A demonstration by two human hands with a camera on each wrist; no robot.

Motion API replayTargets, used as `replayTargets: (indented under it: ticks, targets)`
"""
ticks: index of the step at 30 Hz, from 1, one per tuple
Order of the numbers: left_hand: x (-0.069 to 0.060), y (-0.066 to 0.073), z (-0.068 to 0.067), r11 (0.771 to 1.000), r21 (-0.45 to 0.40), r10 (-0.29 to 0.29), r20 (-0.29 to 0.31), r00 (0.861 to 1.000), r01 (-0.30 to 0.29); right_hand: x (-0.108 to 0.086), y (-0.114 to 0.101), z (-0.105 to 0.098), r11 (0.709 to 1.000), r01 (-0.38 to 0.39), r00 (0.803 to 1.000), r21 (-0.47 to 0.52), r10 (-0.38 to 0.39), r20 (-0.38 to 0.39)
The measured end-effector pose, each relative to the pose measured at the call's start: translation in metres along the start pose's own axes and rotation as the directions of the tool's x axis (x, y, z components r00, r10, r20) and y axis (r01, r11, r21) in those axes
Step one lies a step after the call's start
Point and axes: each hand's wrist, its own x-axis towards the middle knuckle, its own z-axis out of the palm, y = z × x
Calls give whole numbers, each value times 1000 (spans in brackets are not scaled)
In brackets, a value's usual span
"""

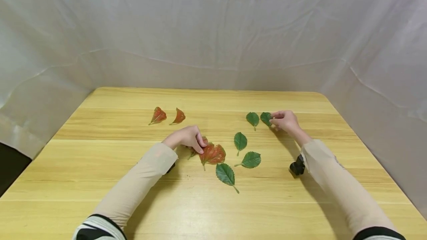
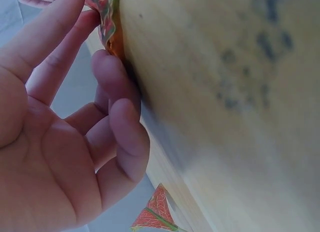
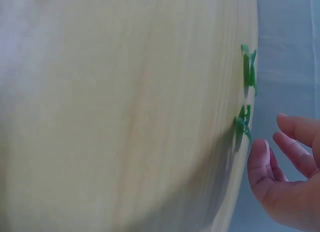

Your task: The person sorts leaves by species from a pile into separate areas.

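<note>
My left hand [image 1: 187, 137] pinches a red leaf [image 1: 207, 155] with yellowish veins near the table's middle. It overlaps other red leaves, one [image 1: 218, 155] at its right and one partly hidden behind. In the left wrist view the thumb and index finger meet at the red leaf's edge [image 2: 106, 21], while the other fingers curl loosely. Farther back on the right, my right hand [image 1: 286, 121] is beside a serrated green leaf [image 1: 265, 117]. The right wrist view shows its thumb and fingers parted, a small gap from the green leaf [image 3: 242, 126], holding nothing.
Two red leaves [image 1: 159, 115] [image 1: 179, 115] lie at the back left. Another green leaf [image 1: 252, 118] lies left of the right hand; three more, including one [image 1: 225, 173] in front, lie around the middle. The wooden table [image 1: 100, 180] is bounded by pale hanging sheeting [image 1: 213, 40].
</note>
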Motion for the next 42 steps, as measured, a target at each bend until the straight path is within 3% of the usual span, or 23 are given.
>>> replayTargets:
  ticks: [7, 14, 22, 28, 36, 42]
  targets:
    - [1, 0, 0, 1000, 2, 1, 5, 1000, -1, -15, -8, 3, 999, 4, 998, -32, -2, 67]
    - [0, 1, 0, 1000, -2, 10, 4, 1000, -10, -31, -13, 9, 997, 57, 991, -46, -51, 123]
    - [0, 1, 0, 1000, 3, 13, 4, 1000, -13, -45, -18, 20, 994, 110, 971, -20, -103, 215]
    - [0, 2, -1, 1000, 7, 4, -2, 1000, -4, -54, -20, 30, 987, 159, 945, -5, -151, 291]
    - [-1, 2, 0, 1000, -4, 9, 1, 1000, -9, -55, -14, 41, 970, 240, 885, 45, -238, 400]
    - [-1, 1, 0, 1000, -4, 10, 1, 1000, -10, -53, -12, 46, 944, 329, 842, 5, -296, 451]
